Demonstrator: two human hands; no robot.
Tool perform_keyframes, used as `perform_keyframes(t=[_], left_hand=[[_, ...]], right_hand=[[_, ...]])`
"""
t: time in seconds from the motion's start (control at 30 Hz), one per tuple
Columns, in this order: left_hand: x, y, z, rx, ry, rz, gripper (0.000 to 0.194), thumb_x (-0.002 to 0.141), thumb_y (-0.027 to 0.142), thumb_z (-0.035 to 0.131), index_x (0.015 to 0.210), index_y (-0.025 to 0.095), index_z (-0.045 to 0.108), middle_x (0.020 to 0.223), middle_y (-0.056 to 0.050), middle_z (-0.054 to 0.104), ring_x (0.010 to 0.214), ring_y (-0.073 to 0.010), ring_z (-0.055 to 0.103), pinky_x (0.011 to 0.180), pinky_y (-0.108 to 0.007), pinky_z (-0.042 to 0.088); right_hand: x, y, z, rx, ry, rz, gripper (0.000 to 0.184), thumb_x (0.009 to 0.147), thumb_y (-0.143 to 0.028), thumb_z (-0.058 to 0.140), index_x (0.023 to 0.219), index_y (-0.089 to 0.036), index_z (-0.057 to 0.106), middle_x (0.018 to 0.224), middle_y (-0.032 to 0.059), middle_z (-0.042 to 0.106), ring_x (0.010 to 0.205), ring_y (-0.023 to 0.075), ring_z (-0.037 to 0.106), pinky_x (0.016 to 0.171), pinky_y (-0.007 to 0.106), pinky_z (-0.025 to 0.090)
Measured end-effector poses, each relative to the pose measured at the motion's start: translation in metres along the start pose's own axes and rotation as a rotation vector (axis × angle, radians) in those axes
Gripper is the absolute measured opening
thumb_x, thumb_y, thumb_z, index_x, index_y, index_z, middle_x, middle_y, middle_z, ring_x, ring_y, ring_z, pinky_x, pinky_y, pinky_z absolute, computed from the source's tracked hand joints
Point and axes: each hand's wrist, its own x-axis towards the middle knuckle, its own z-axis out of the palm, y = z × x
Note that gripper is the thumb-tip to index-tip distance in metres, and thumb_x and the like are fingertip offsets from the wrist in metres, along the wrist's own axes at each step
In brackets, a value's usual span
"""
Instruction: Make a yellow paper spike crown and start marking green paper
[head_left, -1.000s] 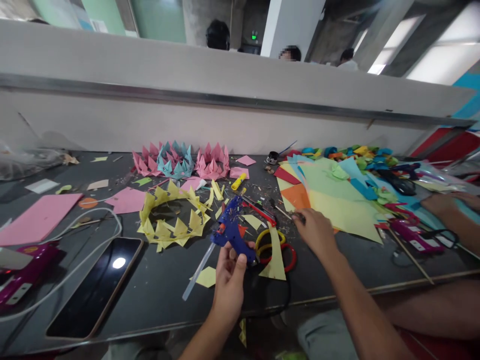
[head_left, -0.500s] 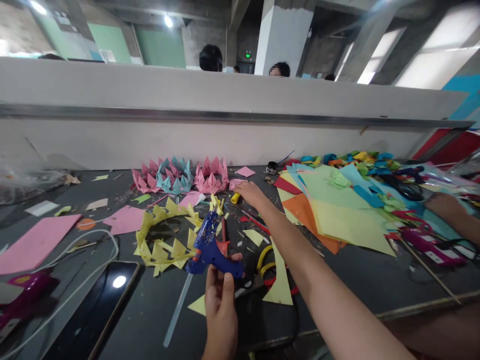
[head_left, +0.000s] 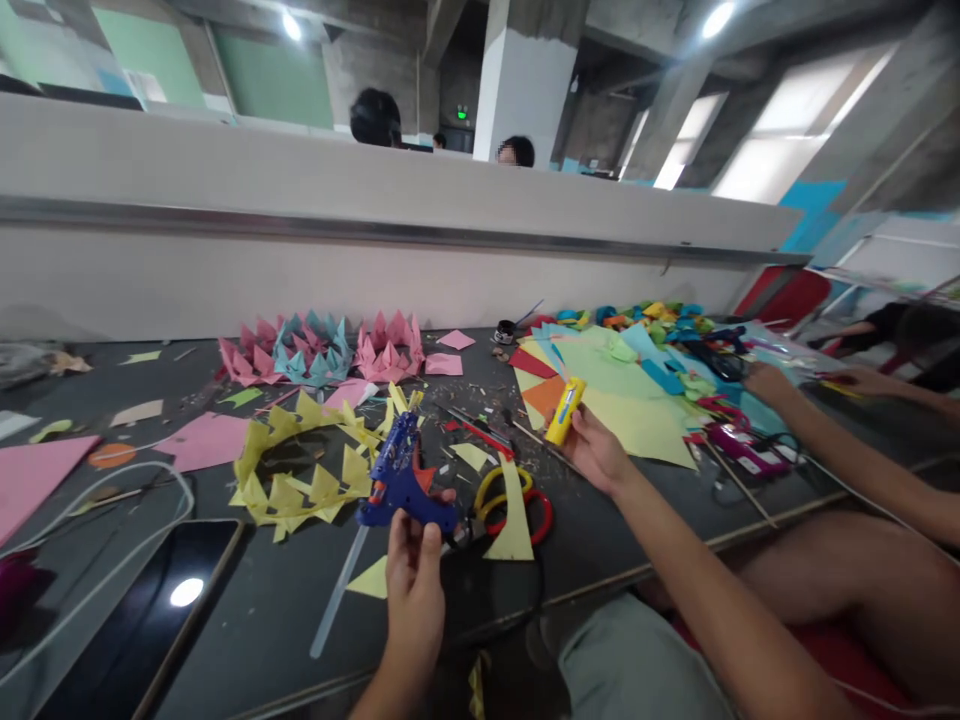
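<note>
My left hand [head_left: 416, 575] is closed around the handle of a blue hot glue gun [head_left: 401, 470], held above the table. A translucent glue stick [head_left: 337, 595] pokes out of its back end toward me. In my right hand [head_left: 600, 450], fingers wrapped round it, is a small yellow tube [head_left: 565, 410] with a blue mark, raised over the table; its exact kind is unclear. Left of the glue gun lies a yellow folded-paper crown [head_left: 289, 500]. Between my hands are scissors [head_left: 540, 518] with red and yellow handles, partly under a pale yellow paper strip [head_left: 516, 530].
Pink and blue paper crowns [head_left: 315, 350] stand by the white partition [head_left: 300, 280]. Paper sheets [head_left: 637, 400] are stacked right. A phone [head_left: 127, 620] and white cable [head_left: 187, 485] lie left. A co-worker's arm [head_left: 840, 450] reaches in from the right, near a purple glue gun [head_left: 750, 447].
My right hand has picked up the yellow tube from the far part of the table and brought it nearer and to the right. My left hand still holds the glue gun. The view has turned right.
</note>
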Motion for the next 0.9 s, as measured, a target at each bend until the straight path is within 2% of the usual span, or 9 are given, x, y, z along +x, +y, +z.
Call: perform_keyframes(t=[0.17,0.23,0.3,0.43,0.53,0.67,0.77,0.9], left_hand=[[0.006,0.000,-0.002,0.017,-0.066,0.053,0.042,0.072,0.047,0.064,0.102,0.020,0.053,0.102,-0.005,0.062,0.093,-0.0155,0.058,0.085,-0.024,0.044],[0.007,0.000,-0.003,0.010,-0.075,0.058,0.041,0.073,0.046,0.063,0.104,0.021,0.053,0.103,-0.004,0.062,0.093,-0.0148,0.058,0.083,-0.023,0.045],[0.007,0.000,-0.003,0.008,-0.076,0.055,0.041,0.073,0.046,0.063,0.104,0.021,0.053,0.102,-0.003,0.062,0.093,-0.0140,0.057,0.082,-0.021,0.045],[0.005,0.000,-0.003,0.012,-0.062,0.051,0.043,0.070,0.048,0.065,0.101,0.020,0.053,0.103,-0.004,0.062,0.091,-0.0145,0.058,0.082,-0.023,0.046],[0.004,0.000,-0.003,0.023,-0.060,0.034,0.045,0.069,0.050,0.065,0.100,0.020,0.052,0.101,-0.006,0.062,0.091,-0.0175,0.059,0.080,-0.027,0.047],[0.004,-0.001,-0.004,0.069,-0.016,0.017,0.049,0.064,0.053,0.067,0.095,0.018,0.054,0.097,-0.007,0.063,0.092,-0.0196,0.059,0.078,-0.028,0.047],[0.005,-0.003,-0.007,0.101,0.005,-0.009,0.057,0.061,0.056,0.067,0.101,0.018,0.053,0.099,-0.008,0.063,0.093,-0.0203,0.059,0.079,-0.028,0.048],[0.009,-0.013,-0.016,0.151,0.168,-0.073,0.066,0.059,0.057,0.068,0.110,0.018,0.051,0.109,-0.008,0.060,0.103,-0.0219,0.056,0.092,-0.032,0.043]], right_hand=[[-0.036,-0.005,-0.021,0.068,0.054,0.069,0.040,0.087,-0.052,0.027,0.108,-0.025,0.048,0.083,0.0064,0.065,0.070,0.0190,0.063,0.058,0.032,0.050],[-0.043,-0.010,-0.028,0.064,0.045,0.089,0.037,0.086,-0.049,0.034,0.106,-0.022,0.052,0.079,0.0072,0.065,0.067,0.0190,0.063,0.059,0.031,0.050],[-0.046,-0.016,-0.039,0.043,0.046,0.107,0.033,0.083,-0.045,0.046,0.105,-0.020,0.054,0.079,0.0067,0.066,0.067,0.0186,0.062,0.061,0.030,0.050],[-0.034,-0.017,-0.067,-0.087,0.147,0.213,0.038,0.089,-0.040,0.034,0.108,-0.015,0.056,0.078,0.0028,0.066,0.059,0.0129,0.059,0.054,0.024,0.048],[-0.019,0.000,-0.086,-0.208,0.220,0.337,0.031,0.088,-0.037,0.044,0.099,-0.012,0.060,0.080,0.0022,0.065,0.063,0.0106,0.059,0.059,0.023,0.049],[-0.003,0.034,-0.113,-0.282,0.369,0.498,0.031,0.087,-0.034,0.050,0.111,-0.015,0.053,0.104,0.0062,0.059,0.085,0.0157,0.059,0.072,0.035,0.051],[0.007,0.058,-0.134,-0.347,0.503,0.596,0.033,0.087,-0.032,0.052,0.115,-0.016,0.051,0.111,0.0074,0.056,0.091,0.0178,0.058,0.076,0.038,0.050],[0.021,0.079,-0.159,-0.483,0.689,0.637,0.033,0.086,-0.032,0.052,0.115,-0.016,0.052,0.115,0.0078,0.054,0.097,0.0193,0.056,0.080,0.041,0.049]])
